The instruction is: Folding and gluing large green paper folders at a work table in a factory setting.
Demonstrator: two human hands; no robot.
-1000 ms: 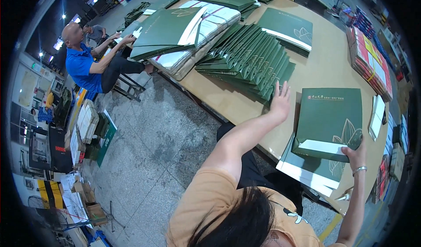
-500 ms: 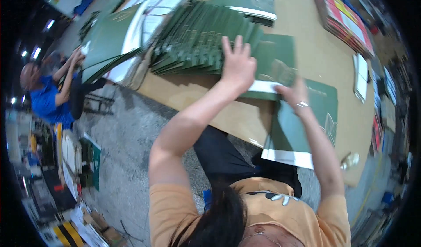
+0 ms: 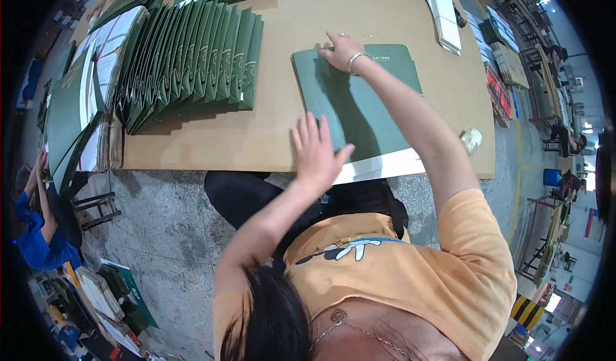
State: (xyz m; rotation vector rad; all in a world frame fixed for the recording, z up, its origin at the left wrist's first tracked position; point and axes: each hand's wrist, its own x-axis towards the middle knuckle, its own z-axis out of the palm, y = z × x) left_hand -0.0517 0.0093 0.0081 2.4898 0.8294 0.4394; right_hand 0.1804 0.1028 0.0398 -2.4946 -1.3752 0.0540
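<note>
Your landmark is the flat dark green card folder [image 3: 356, 108], which lies on the brown board tabletop [image 3: 289, 136] with its white inner flap [image 3: 385, 167] reaching the table's near edge.

Your left hand [image 3: 316, 152] sits at the folder's near left edge. Its fingers [image 3: 308, 133] are spread and flat, gripping nothing; the palm seems to press down, which would keep the folder from sliding while the other hand works. Whether the thumb lies on the card or just beside it is hard to tell.

Your right hand [image 3: 340, 48], with a silver bangle [image 3: 357, 59] at the wrist, rests on the folder's far left corner. Its fingers are open and pressed against the card, not closed around it. That placement looks like smoothing or squaring the top edge.

To the left of the folder, well apart, a fanned row of matching green folders [image 3: 192, 59] overlaps like shingles, probably so each can be picked off singly. Right of the folder, near the table edge, sits a small roll of clear tape [image 3: 471, 140]. Beyond the folder's far right corner lies a stack of white sheets [image 3: 444, 20]. Far left of the folder, past the fanned row, another person's blue sleeve [image 3: 32, 233] shows.
</note>
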